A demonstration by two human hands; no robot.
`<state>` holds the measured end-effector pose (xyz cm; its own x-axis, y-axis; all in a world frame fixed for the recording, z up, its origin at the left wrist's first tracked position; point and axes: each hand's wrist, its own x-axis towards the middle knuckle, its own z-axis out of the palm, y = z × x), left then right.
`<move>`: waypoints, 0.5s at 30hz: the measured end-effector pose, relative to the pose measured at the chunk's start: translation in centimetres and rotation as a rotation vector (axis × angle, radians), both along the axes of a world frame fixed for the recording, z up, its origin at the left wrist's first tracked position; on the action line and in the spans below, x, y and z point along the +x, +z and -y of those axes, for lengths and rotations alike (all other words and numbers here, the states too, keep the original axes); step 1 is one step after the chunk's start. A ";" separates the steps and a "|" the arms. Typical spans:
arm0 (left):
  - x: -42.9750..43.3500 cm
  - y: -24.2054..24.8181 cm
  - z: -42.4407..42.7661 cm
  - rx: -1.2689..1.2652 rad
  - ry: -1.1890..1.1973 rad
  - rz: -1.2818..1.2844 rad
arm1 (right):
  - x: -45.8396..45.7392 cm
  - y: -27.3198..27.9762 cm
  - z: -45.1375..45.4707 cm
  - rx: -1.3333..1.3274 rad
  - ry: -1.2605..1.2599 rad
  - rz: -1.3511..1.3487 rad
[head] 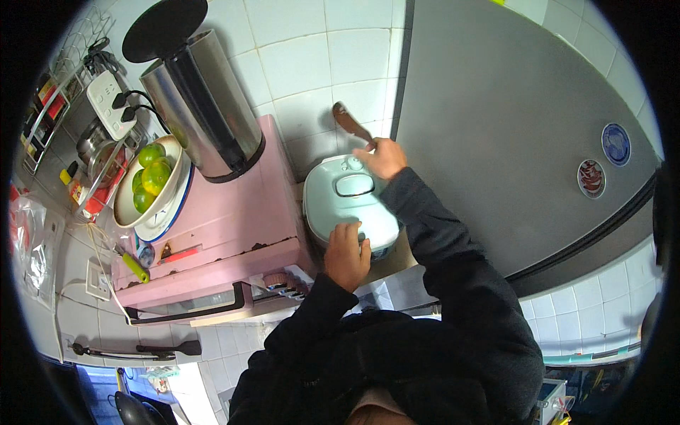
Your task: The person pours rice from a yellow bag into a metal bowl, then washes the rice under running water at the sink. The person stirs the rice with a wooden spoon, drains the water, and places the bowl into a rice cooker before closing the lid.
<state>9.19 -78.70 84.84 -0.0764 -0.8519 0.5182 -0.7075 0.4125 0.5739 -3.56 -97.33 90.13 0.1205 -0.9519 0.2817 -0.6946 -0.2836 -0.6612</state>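
A pale green rice cooker (329, 207) with its lid down stands between a pink oven and a grey refrigerator. My left hand (348, 255) rests at the near edge of the lid, its fingers spread and holding nothing. Above the far right part of the cooker, my right hand (387, 158) grips a brown spatula or spoon (351, 123) by one end. The utensil's other end points up and left, in front of the tiled wall, and bears pale residue.
On the pink oven (239, 212) stand a steel bin-like container (234, 90) with its black lid raised and a bowl (175, 183) of green citrus fruit. A grey refrigerator (489, 133) rises close on the right. A power strip (110, 103) with black plugs hangs at the left.
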 end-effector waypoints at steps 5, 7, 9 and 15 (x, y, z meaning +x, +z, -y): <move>0.6 -0.4 -0.1 -0.067 0.040 0.063 | 3.0 -1.2 1.6 0.020 0.081 -0.309; 0.7 -0.4 0.1 -0.109 0.000 0.113 | 2.6 -1.7 2.0 -0.050 0.181 -0.313; 0.8 -0.5 0.1 -0.095 0.000 0.160 | 2.0 -2.3 3.0 -0.115 0.343 -0.300; 1.1 -1.4 -0.2 -0.032 0.034 0.233 | 0.9 -1.0 0.8 -0.086 0.356 -0.119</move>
<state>10.34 -78.48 83.44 -0.1684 -0.8397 0.5164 -0.8329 0.4013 0.3810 -2.61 -98.17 89.17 0.4761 -0.8178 0.3233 -0.6127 -0.5722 -0.5452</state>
